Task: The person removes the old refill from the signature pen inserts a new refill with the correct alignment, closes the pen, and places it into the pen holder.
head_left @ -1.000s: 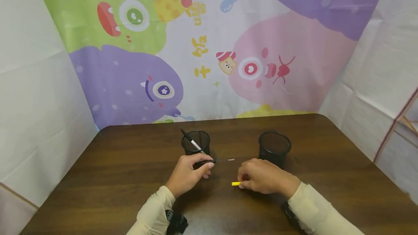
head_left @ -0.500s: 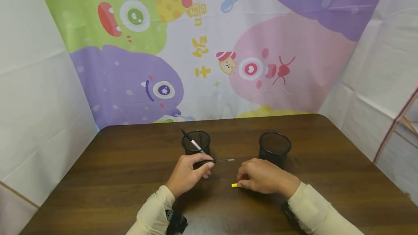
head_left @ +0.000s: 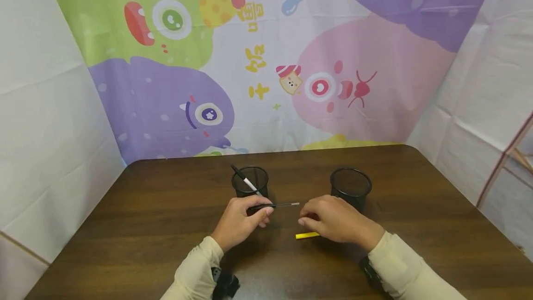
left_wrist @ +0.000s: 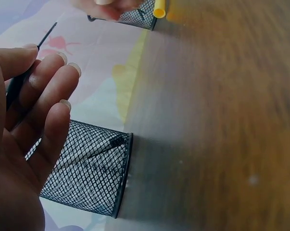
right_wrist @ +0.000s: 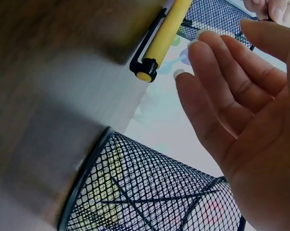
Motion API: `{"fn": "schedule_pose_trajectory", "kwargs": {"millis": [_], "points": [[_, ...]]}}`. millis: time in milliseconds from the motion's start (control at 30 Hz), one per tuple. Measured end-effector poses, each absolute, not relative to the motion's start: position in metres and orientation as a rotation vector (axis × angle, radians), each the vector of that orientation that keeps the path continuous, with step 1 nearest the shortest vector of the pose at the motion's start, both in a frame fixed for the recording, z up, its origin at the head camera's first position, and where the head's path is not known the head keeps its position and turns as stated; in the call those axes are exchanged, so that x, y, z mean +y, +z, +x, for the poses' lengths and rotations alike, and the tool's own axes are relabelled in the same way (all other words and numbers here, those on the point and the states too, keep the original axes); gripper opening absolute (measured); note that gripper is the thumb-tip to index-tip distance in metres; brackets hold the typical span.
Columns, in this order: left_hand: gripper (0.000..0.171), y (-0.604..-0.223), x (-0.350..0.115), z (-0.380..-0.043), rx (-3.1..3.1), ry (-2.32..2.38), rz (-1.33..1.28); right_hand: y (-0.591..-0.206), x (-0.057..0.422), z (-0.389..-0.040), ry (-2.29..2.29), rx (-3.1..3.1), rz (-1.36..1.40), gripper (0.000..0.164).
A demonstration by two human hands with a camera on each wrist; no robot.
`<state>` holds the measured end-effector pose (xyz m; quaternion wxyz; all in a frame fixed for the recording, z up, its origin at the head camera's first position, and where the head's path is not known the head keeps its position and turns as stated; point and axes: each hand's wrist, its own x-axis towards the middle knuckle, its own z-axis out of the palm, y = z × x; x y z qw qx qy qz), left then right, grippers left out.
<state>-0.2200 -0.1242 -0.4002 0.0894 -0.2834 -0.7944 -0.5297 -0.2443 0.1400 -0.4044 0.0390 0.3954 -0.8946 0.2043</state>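
Counter point(head_left: 137, 226) is best used as a rest for both wrists, so that the small parts are worked low and steadily. Toward 1 o'clock of each hand a mesh cup is set, and knocks from the knuckles should be avoided at the right cup point(head_left: 354, 202) and the left cup point(head_left: 241, 194) alike. By the right hand point(head_left: 333, 219) nothing is held; its fingers are relaxed and fairly straight. By the left hand point(head_left: 237, 221) a pinch is made between thumb and forefinger, the other fingers being left loose. Toward 8 o'clock of the right hand, apparently on the counter, the yellow barrel point(head_left: 307, 235) is found; it is best taken lightly at mid-length, since a round body may roll. In the left pinch the black thin-tipped stick point(left_wrist: 16, 88) should be kept level, its tip aimed at 3 o'clock and touched by nothing.

Only in the head view is the whole layout given, with the marker point(head_left: 250, 184) seen leaning out of the left cup toward 11 o'clock. By the right wrist view a gap between fingers and barrel is revealed, and a black clip point(right_wrist: 146, 39), hidden from above. By the left wrist view the barrel's opposite end is shown as seemingly hollow.
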Motion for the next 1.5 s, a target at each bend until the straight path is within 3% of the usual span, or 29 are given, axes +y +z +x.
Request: {"fn": "schedule_pose_trajectory", "kwargs": {"millis": [567,1267,1500], "points": [[0.008,-0.4011,-0.1228,-0.2195,-2.379,-1.58,-0.859,-0.4039,0.1371,-0.2437,0.71,-2.58,1.161,0.025],[0.009,-0.3982,-0.1194,-0.2169,-2.39,-1.599,-0.909,-0.4011,0.1323,-0.2407,0.793,-2.47,1.223,0.019],[0.01,-0.3997,-0.1183,-0.2176,-2.39,-1.59,-0.921,-0.4,0.1347,-0.2418,0.774,-2.423,1.254,0.009]]}}
